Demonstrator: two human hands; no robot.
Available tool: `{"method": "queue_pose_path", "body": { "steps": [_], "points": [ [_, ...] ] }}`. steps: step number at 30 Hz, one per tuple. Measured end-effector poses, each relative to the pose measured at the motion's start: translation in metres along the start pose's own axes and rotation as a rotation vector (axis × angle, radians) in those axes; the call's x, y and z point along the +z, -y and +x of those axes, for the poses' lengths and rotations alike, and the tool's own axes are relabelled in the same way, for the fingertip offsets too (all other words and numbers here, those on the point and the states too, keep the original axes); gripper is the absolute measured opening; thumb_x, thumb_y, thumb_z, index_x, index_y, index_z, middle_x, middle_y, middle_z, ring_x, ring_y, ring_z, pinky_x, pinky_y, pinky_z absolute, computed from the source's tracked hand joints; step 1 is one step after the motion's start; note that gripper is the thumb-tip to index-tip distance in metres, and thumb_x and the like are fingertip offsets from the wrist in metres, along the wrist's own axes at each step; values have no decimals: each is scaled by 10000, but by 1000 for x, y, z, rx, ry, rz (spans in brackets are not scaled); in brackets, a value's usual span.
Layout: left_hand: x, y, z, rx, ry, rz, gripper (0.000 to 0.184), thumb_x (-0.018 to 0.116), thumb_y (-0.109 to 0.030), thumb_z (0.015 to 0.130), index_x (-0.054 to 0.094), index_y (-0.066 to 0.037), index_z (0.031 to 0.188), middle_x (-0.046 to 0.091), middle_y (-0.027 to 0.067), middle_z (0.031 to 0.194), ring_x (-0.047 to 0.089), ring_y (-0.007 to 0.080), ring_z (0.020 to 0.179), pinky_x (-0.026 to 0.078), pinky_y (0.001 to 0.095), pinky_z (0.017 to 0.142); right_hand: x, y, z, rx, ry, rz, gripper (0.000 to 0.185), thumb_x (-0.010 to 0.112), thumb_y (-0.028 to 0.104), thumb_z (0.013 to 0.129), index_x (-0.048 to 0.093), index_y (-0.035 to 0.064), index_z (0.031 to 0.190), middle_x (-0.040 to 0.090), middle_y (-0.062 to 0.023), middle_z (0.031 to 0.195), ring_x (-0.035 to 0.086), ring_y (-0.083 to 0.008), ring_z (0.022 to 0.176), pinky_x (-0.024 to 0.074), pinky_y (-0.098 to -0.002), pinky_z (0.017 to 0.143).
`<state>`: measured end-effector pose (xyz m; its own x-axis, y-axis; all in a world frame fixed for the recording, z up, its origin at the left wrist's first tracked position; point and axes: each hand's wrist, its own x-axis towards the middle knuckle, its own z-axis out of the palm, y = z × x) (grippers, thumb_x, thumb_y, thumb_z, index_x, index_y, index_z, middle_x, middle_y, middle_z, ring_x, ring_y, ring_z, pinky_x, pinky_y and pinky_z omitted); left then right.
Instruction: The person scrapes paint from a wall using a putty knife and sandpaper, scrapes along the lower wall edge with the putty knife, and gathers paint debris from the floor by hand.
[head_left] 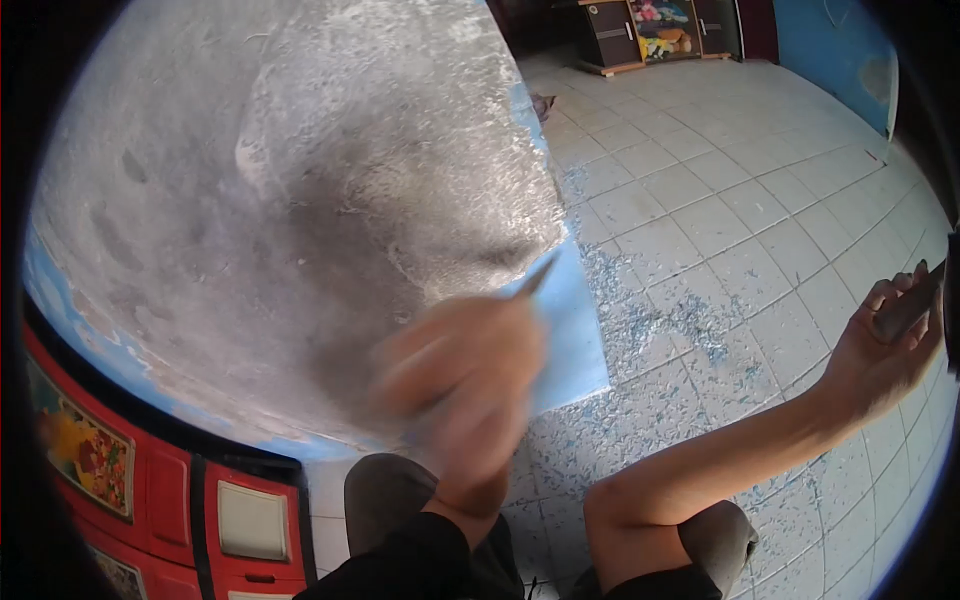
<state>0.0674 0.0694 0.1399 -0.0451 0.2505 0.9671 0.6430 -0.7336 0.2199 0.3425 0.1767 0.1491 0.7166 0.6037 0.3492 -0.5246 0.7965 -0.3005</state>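
My left hand (465, 365), smeared by motion, is closed on a thin-bladed scraper (540, 277); the handle is hidden in the fist. The blade points up and right, close to the strip of blue paint (570, 325) at the wall's lower corner. Most of the wall (300, 230) is bare, rough grey plaster with blue left along its edges. At the far right, my right hand (885, 335) has its fingers wrapped round the edge of a dark, flat thing (908, 305), cut off by the view's border, so its kind is unclear.
Blue and white paint flakes (690, 325) litter the tiled floor (720, 215) beside the wall. A red cabinet (170, 500) with picture panels stands at lower left. At the back is a dark cabinet (610, 35). My bent knees (385, 500) are below.
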Motion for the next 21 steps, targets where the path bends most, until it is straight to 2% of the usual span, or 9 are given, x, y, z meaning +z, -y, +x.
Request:
{"method": "queue_pose_path", "body": {
  "steps": [4,7,8,10,14,15,18,20,21],
  "points": [
    [-7,-10,9,88,-33,-214,330,318,-311,818,439,-84,611,432,49,509,376,138,370,371,266,407,-1,-4,-3,-21,-9,19,366,553,125,765,449,-112,1024,514,-157,947,505,-157,788,420,-255,697],
    [15,7,28,312,-211,394,331,319,-315,824,452,-86,625,440,46,518,386,137,370,386,267,410,-6,-13,-2,5,-3,-14,361,553,121,765,451,-110,1023,512,-157,944,500,-158,783,419,-258,696],
    [18,-6,32,-64,49,-164,353,310,-317,824,429,-96,576,422,35,482,359,127,347,368,264,403,-7,-12,-3,22,-2,-17,361,553,121,765,451,-110,1023,512,-157,944,500,-158,783,419,-258,696],
    [-23,3,21,24,-16,-191,343,323,-281,820,443,-66,582,445,44,503,366,130,357,361,291,395,-7,-11,0,71,-79,42,361,561,115,758,453,-104,1023,510,-160,951,499,-164,795,419,-260,698],
    [15,5,24,-160,39,-267,253,382,-237,781,509,-83,624,488,46,519,441,137,419,386,290,428,-14,-13,-1,77,-30,189,364,566,114,754,452,-107,1020,511,-158,946,497,-165,800,414,-258,701],
    [14,3,20,-65,-62,-18,255,381,-236,785,513,-82,631,485,45,519,451,139,432,391,289,431,-11,-15,-4,60,-50,128,365,565,114,755,451,-107,1023,512,-159,948,497,-165,800,415,-256,704],
    [-3,-18,18,-115,89,133,206,470,-218,769,512,-50,655,492,52,578,494,156,525,417,253,522,-5,-15,-6,38,-59,84,370,567,116,754,453,-106,1026,515,-162,958,498,-163,803,414,-250,705],
    [10,4,26,-66,81,-184,218,391,-199,793,548,-58,739,517,54,599,513,158,529,436,279,523,3,-10,-14,56,-56,79,372,569,118,752,454,-105,1027,517,-162,965,499,-162,804,414,-246,703],
    [11,7,24,-53,68,-269,233,371,-195,799,558,-60,760,524,54,604,517,158,530,441,285,523,17,-5,-19,99,-102,-47,400,580,220,736,476,-3,1051,503,-59,861,483,-102,742,389,-204,649]
  ]
}}
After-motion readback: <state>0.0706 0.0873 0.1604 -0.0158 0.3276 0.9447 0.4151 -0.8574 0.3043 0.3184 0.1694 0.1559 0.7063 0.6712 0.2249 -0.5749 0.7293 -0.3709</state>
